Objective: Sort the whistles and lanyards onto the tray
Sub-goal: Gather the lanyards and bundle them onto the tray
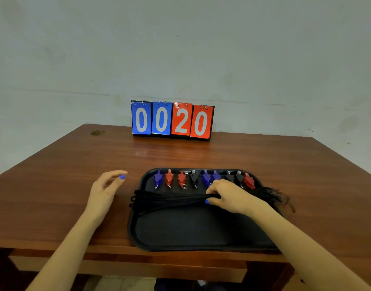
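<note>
Whistles [203, 179] lined up along tray [197, 234] back edge, right hand [227, 196] fingers pinching lanyards [170, 200] bundle across tray, left hand [105, 190] relaxed open; nearly done.

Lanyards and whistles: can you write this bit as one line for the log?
right hand pinches lanyards across tray | left hand open, holds nothing | whistles in row at tray's far edge

The counter [201, 152] was glossy reddish wood, the tray [191, 229] matt black plastic, the whistles [169, 178] shiny smooth plastic with small metal rings, the lanyards [170, 199] dull black cord, the scoreboard [172, 119] cards glossy on metal rings.
</note>
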Tool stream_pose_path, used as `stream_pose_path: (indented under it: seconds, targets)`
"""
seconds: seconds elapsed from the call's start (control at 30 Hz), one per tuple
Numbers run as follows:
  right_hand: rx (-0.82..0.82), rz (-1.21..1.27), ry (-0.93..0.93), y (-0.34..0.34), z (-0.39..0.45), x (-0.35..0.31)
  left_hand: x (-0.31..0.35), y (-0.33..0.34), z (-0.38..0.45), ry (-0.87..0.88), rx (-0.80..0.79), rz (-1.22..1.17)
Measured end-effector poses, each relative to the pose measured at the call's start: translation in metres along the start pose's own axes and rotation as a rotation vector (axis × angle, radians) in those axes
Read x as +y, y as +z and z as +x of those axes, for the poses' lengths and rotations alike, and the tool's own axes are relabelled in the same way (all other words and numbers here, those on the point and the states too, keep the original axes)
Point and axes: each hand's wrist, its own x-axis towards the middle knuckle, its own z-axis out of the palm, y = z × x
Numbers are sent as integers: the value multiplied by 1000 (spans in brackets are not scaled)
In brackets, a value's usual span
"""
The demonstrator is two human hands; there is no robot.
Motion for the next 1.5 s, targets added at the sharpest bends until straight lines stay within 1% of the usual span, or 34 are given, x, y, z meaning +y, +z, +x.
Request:
stream_pose_path:
  seconds: [0.07,0.13,0.2,0.27,0.3,0.37,0.4,0.43,0.63,0.73,0.8,0.9,0.93,1.0,1.07,1.17,1.2,1.27,1.33,1.4,1.5]
  targets:
    - [23,-103,-14,10,-3,-2,8,5,-2,120,30,200]
    - [51,-289,-51,22,-4,-3,24,17,-8,248,0,412]
    - [59,-389,-69,25,-6,-7,47,39,-16,392,-138,468]
    - [86,-424,-92,24,-10,-9,63,70,-27,504,-357,537]
    - [111,-430,-99,23,-12,-9,67,86,-31,511,-473,609]
    - [167,-411,-106,21,-20,-11,68,113,-35,394,-662,789]
    - [184,-387,-109,21,-24,-12,66,123,-36,348,-708,842]
    - [191,-351,-108,21,-27,-13,64,131,-36,336,-719,848]
    - [237,-127,-110,-2,-42,-23,77,148,-37,290,-640,611]
    - [192,221,-104,-23,-49,-28,92,142,-31,296,-611,516]
    - [177,429,-66,-33,-55,-28,105,136,-28,263,-521,418]
    - [195,645,-14,-35,-61,-27,130,129,-27,204,-339,181]
    - [204,711,-13,-34,-61,-28,138,128,-26,201,-315,119]
    - [186,828,-17,-33,-60,-32,155,130,-29,192,-316,17]
    - [158,852,-51,-32,-58,-38,170,135,-34,125,-309,-149]
    - [164,847,-129,-33,-56,-48,192,142,-39,-63,-338,-512]
    - [179,856,-127,-35,-57,-50,198,144,-40,-117,-351,-616]
    - [175,906,-68,-40,-58,-53,204,147,-40,-171,-353,-719]
    - [90,1017,-15,-44,-59,-52,203,149,-39,-205,-355,-805]
    - [-29,1094,5,-50,-63,-47,200,148,-34,-276,-364,-935]
    - [-178,1052,46,-57,-67,-38,194,142,-22,-376,-407,-1156]
